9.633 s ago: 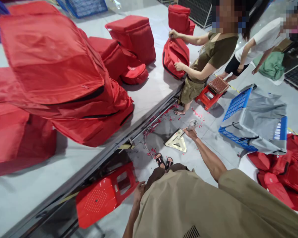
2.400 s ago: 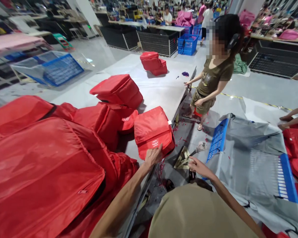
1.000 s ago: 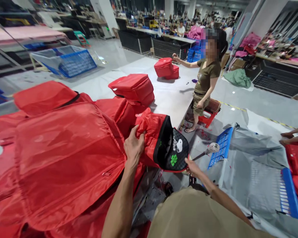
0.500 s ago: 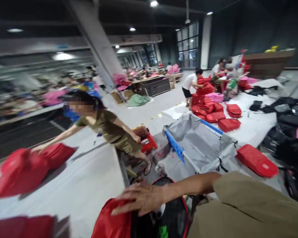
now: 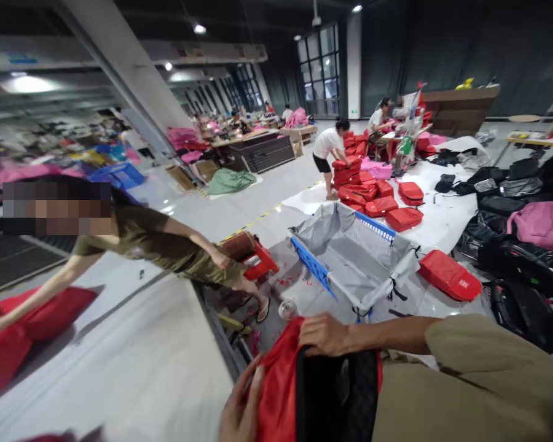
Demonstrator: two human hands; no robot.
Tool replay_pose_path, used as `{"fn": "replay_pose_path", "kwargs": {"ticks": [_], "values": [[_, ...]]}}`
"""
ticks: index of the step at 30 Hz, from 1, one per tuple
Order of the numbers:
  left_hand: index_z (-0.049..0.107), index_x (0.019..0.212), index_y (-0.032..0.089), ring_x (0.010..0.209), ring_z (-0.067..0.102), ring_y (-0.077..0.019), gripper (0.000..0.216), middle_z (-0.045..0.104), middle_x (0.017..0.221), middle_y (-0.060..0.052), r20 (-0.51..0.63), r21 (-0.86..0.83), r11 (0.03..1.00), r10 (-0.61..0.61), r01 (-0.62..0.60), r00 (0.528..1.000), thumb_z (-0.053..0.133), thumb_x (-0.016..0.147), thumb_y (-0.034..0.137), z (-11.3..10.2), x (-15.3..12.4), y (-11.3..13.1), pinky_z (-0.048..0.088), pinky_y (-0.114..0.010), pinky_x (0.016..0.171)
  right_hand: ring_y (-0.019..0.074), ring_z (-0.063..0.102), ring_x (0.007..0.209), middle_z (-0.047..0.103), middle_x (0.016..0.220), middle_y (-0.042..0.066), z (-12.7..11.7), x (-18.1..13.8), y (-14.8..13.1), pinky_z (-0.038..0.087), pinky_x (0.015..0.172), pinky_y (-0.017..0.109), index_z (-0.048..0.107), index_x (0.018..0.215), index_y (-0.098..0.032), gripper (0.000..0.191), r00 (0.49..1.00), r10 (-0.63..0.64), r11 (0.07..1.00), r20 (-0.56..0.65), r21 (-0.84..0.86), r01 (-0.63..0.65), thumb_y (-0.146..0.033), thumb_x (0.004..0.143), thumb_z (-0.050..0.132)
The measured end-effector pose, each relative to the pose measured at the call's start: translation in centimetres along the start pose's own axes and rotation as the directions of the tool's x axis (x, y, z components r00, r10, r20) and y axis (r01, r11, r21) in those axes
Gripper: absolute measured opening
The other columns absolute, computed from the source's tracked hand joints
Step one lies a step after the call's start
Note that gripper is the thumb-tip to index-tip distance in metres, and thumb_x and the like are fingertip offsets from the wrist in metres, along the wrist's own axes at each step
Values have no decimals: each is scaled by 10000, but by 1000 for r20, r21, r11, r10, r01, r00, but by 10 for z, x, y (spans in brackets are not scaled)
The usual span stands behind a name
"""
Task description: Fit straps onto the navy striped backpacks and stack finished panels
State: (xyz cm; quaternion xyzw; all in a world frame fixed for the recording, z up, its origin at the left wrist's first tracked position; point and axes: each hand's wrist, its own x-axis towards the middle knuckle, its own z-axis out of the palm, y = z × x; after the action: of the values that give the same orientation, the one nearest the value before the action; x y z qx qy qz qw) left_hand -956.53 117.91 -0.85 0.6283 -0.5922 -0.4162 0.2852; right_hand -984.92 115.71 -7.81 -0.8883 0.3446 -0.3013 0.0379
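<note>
A red bag (image 5: pixel 279 374) with a black lining stands in front of me at the bottom, its mouth open and the dark inside showing. My right hand (image 5: pixel 325 334) reaches in from the right, fingers curled over the bag's upper edge. At the lower left, my left hand (image 5: pixel 242 405) grips the red cloth on the bag's side; part of it is cut off by the frame. The bag's lower part is out of view.
A pale worktable (image 5: pixel 166 356) lies left, where a co-worker (image 5: pixel 161 239) leans over red pieces (image 5: pixel 50 316). Beyond my hands stands a grey-lined blue crate (image 5: pixel 350 258). Red bags (image 5: pixel 378 205) and black bags (image 5: pixel 525 258) lie on the floor. A white-shirted person (image 5: pixel 329 150) bends by them.
My right hand has gone from spread flat over the bag to curled on its edge. My left hand has come into view on the bag's side. The view has swung right.
</note>
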Motion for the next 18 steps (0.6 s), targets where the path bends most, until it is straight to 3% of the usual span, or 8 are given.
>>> {"fn": "replay_pose_path", "kwargs": {"ticks": [3, 6, 8, 10, 12, 14, 16, 18], "values": [[606, 1581, 229, 1569, 550, -348, 760, 618, 1653, -157, -66, 17, 987, 163, -162, 984, 580, 986, 700, 53, -12, 4, 420, -545, 1334, 222, 721, 978, 798, 958, 95, -20, -46, 10, 559, 885, 333, 804, 1075, -204, 544, 959, 276, 960, -68, 72, -271, -566, 1179, 412], [509, 1666, 255, 1716, 286, -404, 901, 419, 1795, -183, -88, 230, 905, 386, -358, 918, 776, 896, 637, 94, -11, -1, 224, -653, 1399, 254, 700, 941, 779, 949, 124, -39, -65, 28, 530, 858, 367, 789, 992, -207, 607, 858, 508, 861, -75, 84, -502, -629, 1162, 386], [462, 1702, 269, 1744, 186, -413, 869, 344, 1832, -188, -56, 305, 859, 447, -411, 893, 771, 935, 535, 106, 1, -9, 194, -701, 1392, 262, 693, 917, 768, 927, 131, -45, -62, 39, 508, 841, 374, 767, 932, -216, 640, 802, 595, 803, -59, 78, -591, -667, 1150, 370], [396, 1743, 300, 1749, 187, -369, 762, 310, 1852, -158, -36, 280, 855, 464, -437, 885, 634, 1025, 398, 108, 23, -21, 248, -674, 1389, 265, 684, 878, 755, 887, 134, -43, -49, 50, 491, 815, 383, 733, 871, -230, 661, 779, 626, 779, -29, 84, -622, -683, 1147, 338], [353, 1765, 329, 1734, 258, -326, 735, 353, 1843, -117, -45, 226, 874, 450, -430, 892, 528, 1052, 324, 103, 51, -33, 296, -611, 1393, 265, 668, 821, 733, 822, 124, -36, -29, 65, 480, 787, 392, 676, 794, -248, 656, 774, 634, 768, 11, 111, -631, -685, 1144, 333], [380, 1757, 332, 1658, 434, -325, 707, 494, 1768, -105, -81, 187, 919, 368, -348, 926, 492, 1059, 347, 97, 82, -45, 383, -565, 1362, 260, 650, 774, 697, 751, 97, -27, -6, 83, 474, 775, 396, 597, 714, -261, 634, 768, 636, 753, 67, 160, -638, -688, 1130, 380], [499, 1698, 341, 1459, 667, -344, 637, 700, 1576, -102, -104, 174, 967, 207, -187, 973, 467, 1064, 403, 92, 113, -55, 526, -533, 1251, 248, 643, 754, 673, 714, 74, -19, 15, 104, 466, 774, 393, 538, 669, -263, 619, 765, 631, 736, 131, 212, -643, -688, 1109, 442], [683, 1547, 370, 1242, 794, -349, 555, 841, 1311, -81, -85, 172, 983, 83, -68, 993, 445, 1050, 436, 87, 143, -62, 600, -502, 1148, 231, 640, 744, 669, 703, 62, -10, 33, 124, 453, 760, 382, 544, 658, -265, 597, 768, 612, 725, 187, 255, -640, -666, 1096, 483]]}}
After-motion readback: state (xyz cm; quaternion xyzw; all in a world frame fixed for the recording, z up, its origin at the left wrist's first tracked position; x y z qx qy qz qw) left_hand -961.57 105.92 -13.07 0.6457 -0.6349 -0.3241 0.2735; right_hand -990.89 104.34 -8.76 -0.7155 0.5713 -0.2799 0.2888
